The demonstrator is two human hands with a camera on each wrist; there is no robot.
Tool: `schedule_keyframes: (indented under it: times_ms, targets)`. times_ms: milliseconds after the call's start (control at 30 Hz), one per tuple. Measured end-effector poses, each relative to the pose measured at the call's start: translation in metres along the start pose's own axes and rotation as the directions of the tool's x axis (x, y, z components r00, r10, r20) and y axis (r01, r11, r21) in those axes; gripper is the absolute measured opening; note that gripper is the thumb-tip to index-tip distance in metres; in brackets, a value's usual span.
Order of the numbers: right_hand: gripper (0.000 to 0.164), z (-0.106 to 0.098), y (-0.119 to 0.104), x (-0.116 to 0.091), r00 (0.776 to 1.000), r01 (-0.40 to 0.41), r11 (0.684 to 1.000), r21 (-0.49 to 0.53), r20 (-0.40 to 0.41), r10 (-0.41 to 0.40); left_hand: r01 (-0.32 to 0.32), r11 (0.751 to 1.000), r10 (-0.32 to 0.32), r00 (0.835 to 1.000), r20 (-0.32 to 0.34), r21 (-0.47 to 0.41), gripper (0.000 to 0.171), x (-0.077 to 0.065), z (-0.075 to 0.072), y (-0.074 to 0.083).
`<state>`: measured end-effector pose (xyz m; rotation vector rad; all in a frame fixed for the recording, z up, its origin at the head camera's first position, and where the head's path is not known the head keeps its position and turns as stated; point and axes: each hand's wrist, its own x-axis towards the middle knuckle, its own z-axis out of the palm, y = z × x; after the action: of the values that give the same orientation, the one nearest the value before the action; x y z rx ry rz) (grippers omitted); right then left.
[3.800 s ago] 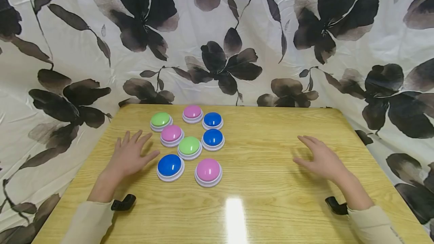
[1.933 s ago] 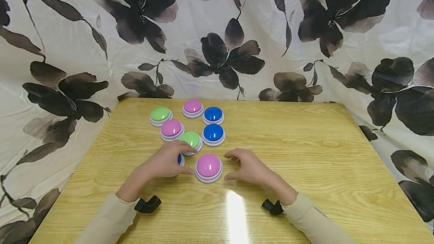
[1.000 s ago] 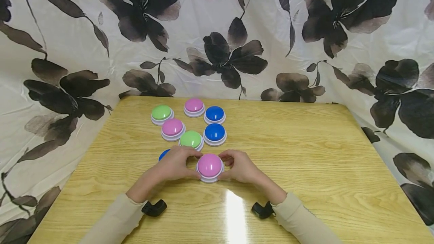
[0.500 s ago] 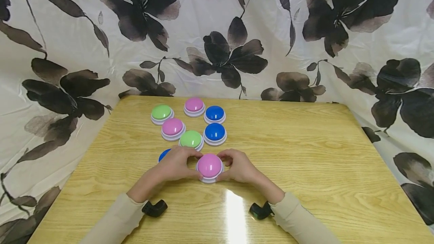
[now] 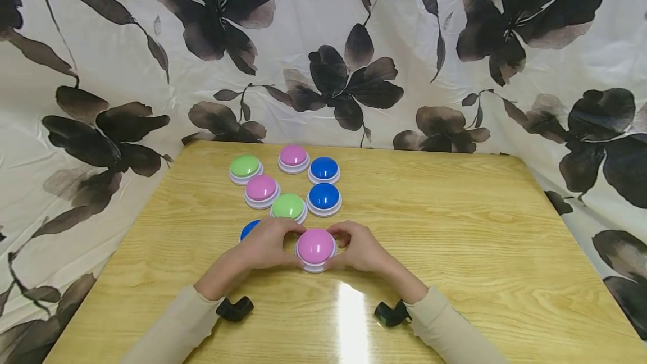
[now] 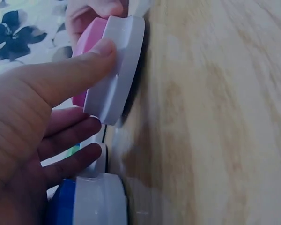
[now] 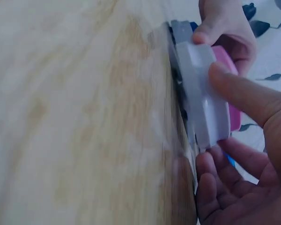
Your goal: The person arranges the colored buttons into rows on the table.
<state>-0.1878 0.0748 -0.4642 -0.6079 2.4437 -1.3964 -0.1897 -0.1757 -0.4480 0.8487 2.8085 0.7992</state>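
Note:
A pink dome push button (image 5: 315,246) with a white round base is at the front of a group of similar buttons. From its left side my left hand (image 5: 265,245) grips the base, thumb in front and fingers behind. My right hand (image 5: 360,247) holds the opposite side the same way. In the left wrist view the thumb presses on the white base (image 6: 119,70). The right wrist view shows a dark strip under the base (image 7: 201,89); whether it is off the table I cannot tell. A blue button (image 5: 249,230) is partly hidden behind my left hand.
Behind the hands stand a green button (image 5: 288,205), a blue one (image 5: 324,196), a pink one (image 5: 260,187), and further back another green (image 5: 245,166), pink (image 5: 293,155) and blue (image 5: 324,168). The wooden table (image 5: 429,212) meets a floral cloth (image 5: 323,32) at the back.
Both hands came in from the left and right sides of the table and took hold of the front pink button. Over the last second they have barely moved; the view shifted slightly.

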Motion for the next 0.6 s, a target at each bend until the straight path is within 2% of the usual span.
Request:
schedule_keyframes:
  times_ms: [333,600]
  targets:
    - [0.067,-0.011,-0.001,-0.006,1.000,-0.012,0.997,0.079,0.028,0.010,0.066,0.989,-0.062,0.997,0.036,-0.131,0.066,0.003,-0.004,0.009]
    - [0.064,-0.025,0.001,-0.010,1.000,0.029,0.993,0.113,0.002,-0.030,0.011,0.980,-0.011,1.000,0.002,-0.200,0.068,0.013,-0.004,0.015]
